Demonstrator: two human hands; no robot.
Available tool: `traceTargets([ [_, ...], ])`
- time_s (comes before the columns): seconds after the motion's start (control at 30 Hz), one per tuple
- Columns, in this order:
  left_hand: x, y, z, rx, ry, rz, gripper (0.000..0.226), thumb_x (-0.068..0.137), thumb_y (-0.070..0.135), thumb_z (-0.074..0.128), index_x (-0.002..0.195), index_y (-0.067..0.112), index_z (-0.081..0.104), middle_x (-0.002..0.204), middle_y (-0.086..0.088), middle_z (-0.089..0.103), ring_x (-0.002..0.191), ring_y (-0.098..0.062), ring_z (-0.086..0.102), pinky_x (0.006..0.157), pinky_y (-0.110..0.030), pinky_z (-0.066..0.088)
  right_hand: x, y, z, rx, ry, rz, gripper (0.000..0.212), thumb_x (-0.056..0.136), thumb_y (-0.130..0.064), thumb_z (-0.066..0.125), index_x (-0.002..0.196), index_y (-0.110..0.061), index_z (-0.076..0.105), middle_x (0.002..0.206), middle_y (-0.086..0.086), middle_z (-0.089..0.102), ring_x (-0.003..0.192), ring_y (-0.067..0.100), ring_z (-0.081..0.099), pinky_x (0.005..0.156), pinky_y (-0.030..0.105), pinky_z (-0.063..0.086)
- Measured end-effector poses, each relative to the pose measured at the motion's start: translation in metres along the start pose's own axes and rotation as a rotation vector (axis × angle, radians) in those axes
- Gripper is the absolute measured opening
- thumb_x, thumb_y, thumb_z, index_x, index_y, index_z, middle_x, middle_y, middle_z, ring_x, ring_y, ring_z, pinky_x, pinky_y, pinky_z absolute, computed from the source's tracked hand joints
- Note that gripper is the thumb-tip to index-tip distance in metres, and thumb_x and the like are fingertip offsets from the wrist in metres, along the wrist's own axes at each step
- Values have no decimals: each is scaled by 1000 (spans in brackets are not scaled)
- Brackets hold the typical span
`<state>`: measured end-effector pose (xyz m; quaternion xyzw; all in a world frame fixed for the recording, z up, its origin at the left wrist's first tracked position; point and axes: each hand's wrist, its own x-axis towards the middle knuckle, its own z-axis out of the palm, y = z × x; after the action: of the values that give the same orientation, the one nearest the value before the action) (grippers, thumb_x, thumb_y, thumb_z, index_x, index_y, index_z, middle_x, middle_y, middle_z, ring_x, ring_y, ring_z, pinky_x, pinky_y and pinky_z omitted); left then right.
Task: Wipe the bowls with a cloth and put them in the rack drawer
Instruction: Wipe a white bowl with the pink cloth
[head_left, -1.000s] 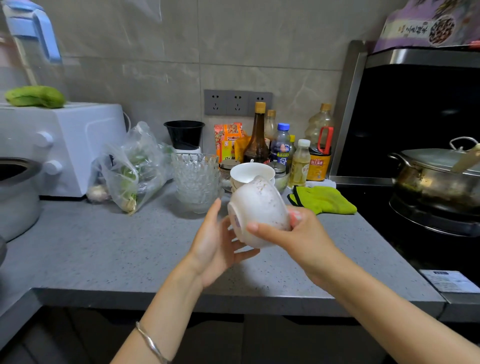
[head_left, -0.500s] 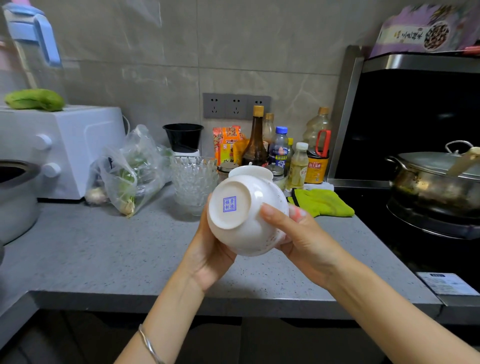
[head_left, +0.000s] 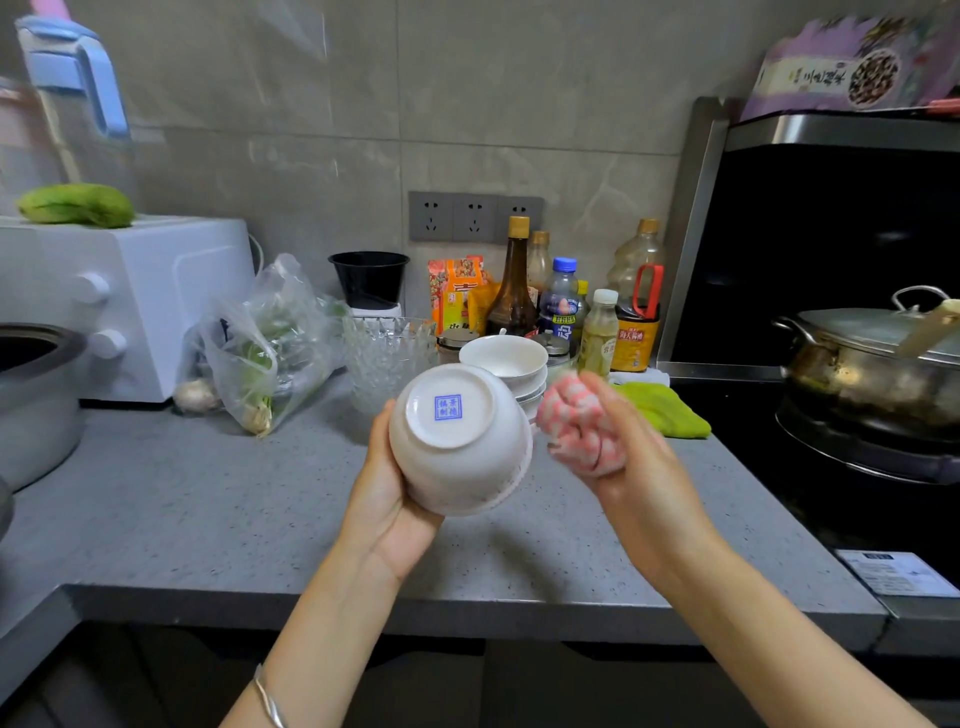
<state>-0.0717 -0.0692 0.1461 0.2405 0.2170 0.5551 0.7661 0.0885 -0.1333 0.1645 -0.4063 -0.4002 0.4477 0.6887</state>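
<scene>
My left hand (head_left: 387, 499) holds a white bowl (head_left: 460, 439) above the counter, its base with a blue stamp turned toward me. My right hand (head_left: 631, 467) is just right of the bowl and grips a bunched pink-and-white cloth (head_left: 576, 423), which is blurred and stands a little apart from the bowl. Behind them a stack of white bowls (head_left: 506, 361) stands on the grey counter (head_left: 208, 509). No rack drawer shows in this view.
A glass bowl (head_left: 387, 358), a plastic bag of greens (head_left: 270, 348) and a white appliance (head_left: 124, 306) stand at the back left. Bottles (head_left: 514, 286) line the wall. A green cloth (head_left: 665, 408) lies by the stove, where a lidded pot (head_left: 872, 364) sits.
My right hand has come off the bowl and moved right, and the pink cloth now shows in it. The bowl stays in my left hand, base toward me.
</scene>
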Motion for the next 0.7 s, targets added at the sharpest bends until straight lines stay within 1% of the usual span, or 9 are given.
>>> traceTargets([
  [0.07, 0, -5, 3, -2, 21, 5, 28, 95, 39, 51, 104, 19, 68, 87, 0, 75, 86, -12, 67, 89, -33, 50, -4, -7, 12, -119, -53, -255, 36, 89, -36, 57, 124, -25, 58, 108, -19, 70, 105, 2, 64, 89, 23, 51],
  [0.13, -1, -13, 7, 47, 25, 19, 38, 97, 43, 46, 113, 15, 67, 100, -6, 74, 94, -15, 67, 90, -36, 51, -10, -5, 26, -322, -181, -533, 38, 93, -29, 51, 129, -19, 56, 121, -17, 65, 116, 0, 57, 94, 19, 46],
  [0.2, -5, -18, 11, 91, -10, 25, 44, 99, 45, 38, 112, 14, 67, 107, -11, 72, 97, -19, 69, 86, -37, 56, -9, 8, 32, -725, -264, -795, 39, 96, -29, 49, 133, -18, 54, 133, -14, 57, 131, 4, 44, 107, 28, 36],
  [0.27, -6, -18, 13, 101, -23, 44, 44, 101, 41, 35, 105, 12, 67, 96, -9, 75, 83, -16, 72, 71, -31, 60, -2, 21, 28, -1079, -250, -1002, 44, 96, -35, 44, 138, -22, 50, 144, -10, 48, 140, 9, 32, 113, 38, 26],
  [0.33, -5, -15, 13, 117, 55, 87, 43, 100, 40, 40, 110, 8, 66, 93, -10, 75, 76, -15, 72, 67, -32, 58, 2, 27, 21, -1149, -234, -1059, 44, 99, -30, 41, 140, -19, 47, 148, -5, 44, 143, 11, 29, 113, 40, 27],
  [0.43, 1, -12, 8, 153, 200, 132, 43, 96, 43, 48, 109, 6, 66, 89, -12, 74, 72, -17, 71, 68, -35, 54, -4, 41, 16, -1098, -206, -1044, 40, 100, -23, 42, 138, -13, 50, 148, 0, 44, 143, 15, 29, 112, 41, 33],
  [0.5, -1, -15, 5, 158, 205, 123, 46, 96, 46, 47, 109, 6, 66, 89, -12, 74, 72, -18, 71, 62, -29, 55, -10, 50, 16, -1116, -194, -1078, 39, 101, -23, 41, 136, -11, 52, 146, 1, 45, 142, 16, 31, 113, 38, 31],
  [0.6, -9, -27, 9, 186, 158, 161, 39, 99, 36, 44, 99, 4, 66, 72, -6, 74, 61, -12, 70, 48, -19, 52, -10, 45, 16, -1168, -193, -1100, 39, 103, -27, 35, 137, -13, 50, 145, 0, 46, 141, 13, 33, 116, 32, 26],
  [0.7, -10, -32, 19, 221, 202, 232, 34, 99, 32, 46, 92, 6, 67, 66, -4, 73, 58, -11, 70, 51, -22, 54, -3, 36, 8, -1195, -148, -1026, 42, 103, -26, 33, 141, -15, 43, 148, -2, 43, 142, 10, 30, 116, 32, 26],
])
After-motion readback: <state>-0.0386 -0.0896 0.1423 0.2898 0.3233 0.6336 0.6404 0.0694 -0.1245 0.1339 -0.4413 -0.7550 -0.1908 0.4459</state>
